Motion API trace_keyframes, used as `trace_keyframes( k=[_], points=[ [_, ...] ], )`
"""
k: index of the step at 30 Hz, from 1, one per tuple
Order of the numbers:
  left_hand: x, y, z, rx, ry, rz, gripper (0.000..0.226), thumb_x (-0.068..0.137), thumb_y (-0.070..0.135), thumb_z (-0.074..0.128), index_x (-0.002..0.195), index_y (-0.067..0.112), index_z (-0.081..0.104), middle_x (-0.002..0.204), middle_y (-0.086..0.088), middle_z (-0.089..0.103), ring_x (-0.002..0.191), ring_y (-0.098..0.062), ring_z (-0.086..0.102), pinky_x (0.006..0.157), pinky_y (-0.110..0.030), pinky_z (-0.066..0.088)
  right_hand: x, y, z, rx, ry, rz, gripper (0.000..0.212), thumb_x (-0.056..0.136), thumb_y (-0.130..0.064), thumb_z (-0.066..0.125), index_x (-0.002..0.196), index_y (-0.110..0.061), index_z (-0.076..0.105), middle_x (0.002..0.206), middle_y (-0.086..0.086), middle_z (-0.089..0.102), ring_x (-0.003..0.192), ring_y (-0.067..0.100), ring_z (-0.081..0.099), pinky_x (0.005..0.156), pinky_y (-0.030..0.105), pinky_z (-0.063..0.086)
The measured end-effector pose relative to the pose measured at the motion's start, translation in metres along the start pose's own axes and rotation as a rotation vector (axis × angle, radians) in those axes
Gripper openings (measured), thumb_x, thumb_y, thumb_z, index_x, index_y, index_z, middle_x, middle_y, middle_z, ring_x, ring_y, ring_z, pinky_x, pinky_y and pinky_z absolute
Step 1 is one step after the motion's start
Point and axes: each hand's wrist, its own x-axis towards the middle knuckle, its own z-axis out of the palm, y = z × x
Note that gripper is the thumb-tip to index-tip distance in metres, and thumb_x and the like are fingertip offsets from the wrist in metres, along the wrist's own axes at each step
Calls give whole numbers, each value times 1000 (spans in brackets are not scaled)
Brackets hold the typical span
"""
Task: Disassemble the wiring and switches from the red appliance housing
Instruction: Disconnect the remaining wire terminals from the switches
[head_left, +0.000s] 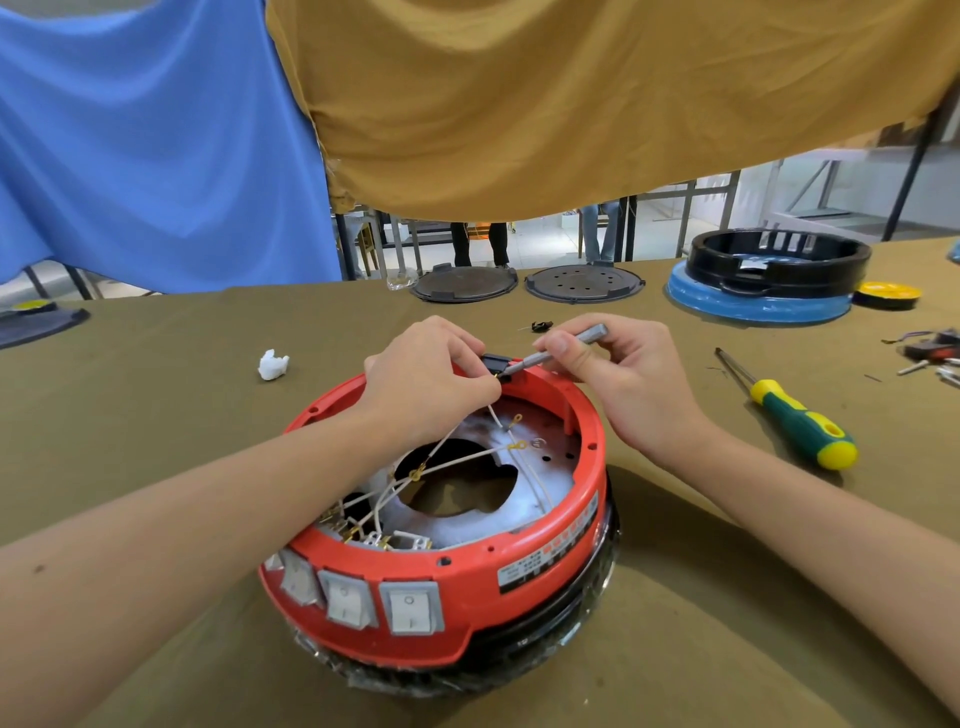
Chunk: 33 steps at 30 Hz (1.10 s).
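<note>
Two bare hands meet over the far rim of a round red plastic appliance housing (519, 582), which sits upside down on an olive-green cloth-covered table (156, 405), near its front edge. The left hand (426, 384) curls over the rim, and its fingers pinch a small black plastic part (497, 362) there; how that part joins the rim is hidden by the fingers. The right hand (618, 374) grips a slim grey metal tool (558, 349) between thumb and fingers, its tip touching the black part. Thin white wires (457, 462) with brass ring terminals cross the open inside. Three grey rocker switches (358, 597) sit in the near wall. A green and yellow handled screwdriver (789, 415) lies to the right, apart. Both forearms are cut off by the frame's lower edge.
</note>
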Motion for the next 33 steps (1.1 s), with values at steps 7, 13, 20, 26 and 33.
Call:
trace_keyframes(
  k=[7, 13, 20, 26, 33],
  points=[
    [0, 0, -1, -6, -2, -7, 44, 77, 20, 74, 40, 42, 63, 96, 26, 60, 102, -7, 58, 102, -50, 40, 4, 3, 0, 275, 25, 264, 18, 98, -15, 59, 91, -4, 72, 74, 3, 72, 76, 16, 71, 75, 27, 59],
    [0, 0, -2, -42, -19, -22, 30, 77, 19, 75, 51, 33, 70, 102, 23, 62, 106, -9, 58, 104, -51, 39, 9, 7, -3, 356, -20, 357, 21, 98, -18, 58, 90, -5, 72, 74, 4, 71, 77, 16, 68, 75, 28, 59],
    [0, 1, -4, -51, -35, -33, 30, 77, 20, 75, 54, 39, 73, 102, 24, 63, 103, -1, 58, 104, -46, 42, 12, 11, -5, 430, -53, 429, 23, 98, -23, 60, 86, -8, 75, 74, 3, 71, 72, 11, 68, 71, 23, 56],
    [-1, 4, -4, -48, -40, -32, 37, 77, 19, 75, 52, 45, 71, 101, 25, 63, 103, -2, 59, 103, -46, 43, 13, 11, -5, 457, -25, 444, 25, 98, -24, 59, 86, -8, 75, 71, 3, 66, 72, 11, 63, 74, 27, 57],
    [-2, 5, -3, -37, -26, -28, 37, 77, 19, 75, 51, 45, 69, 101, 23, 62, 105, -6, 58, 105, -50, 39, 8, -1, -2, 195, 12, 226, 18, 97, -14, 63, 91, 0, 72, 78, 15, 68, 72, 13, 65, 67, 20, 55]
  ],
)
